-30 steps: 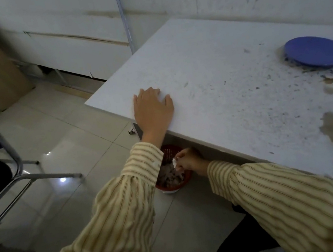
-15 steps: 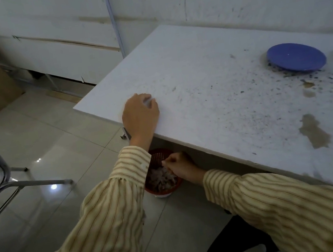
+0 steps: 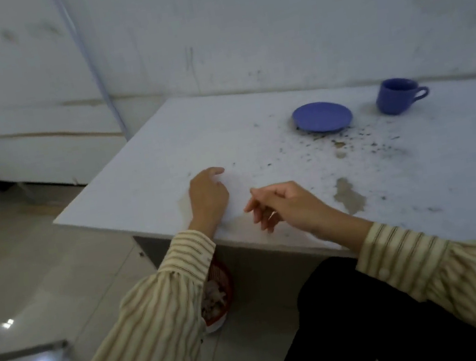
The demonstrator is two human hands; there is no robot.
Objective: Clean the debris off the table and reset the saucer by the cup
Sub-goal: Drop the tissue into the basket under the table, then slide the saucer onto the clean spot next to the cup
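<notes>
The left hand rests on the white table near its front edge, fingers curled loosely, its grip holding nothing. The right hand is just beside it above the table, fingers half bent, grip empty too. The round blue saucer sits farther back, near the blue cup but not touching. Dark crumbs and a brown spill lie on the table. A red basket sits on the floor under the table.

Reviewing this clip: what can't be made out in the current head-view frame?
- Red bin: mostly hidden by the left sleeve; contents blurred.
- Right hand: motion-blurred, whether the curled fingers hold anything is unclear.
- Cup: interior not visible.
- Table: right side cut off.
</notes>
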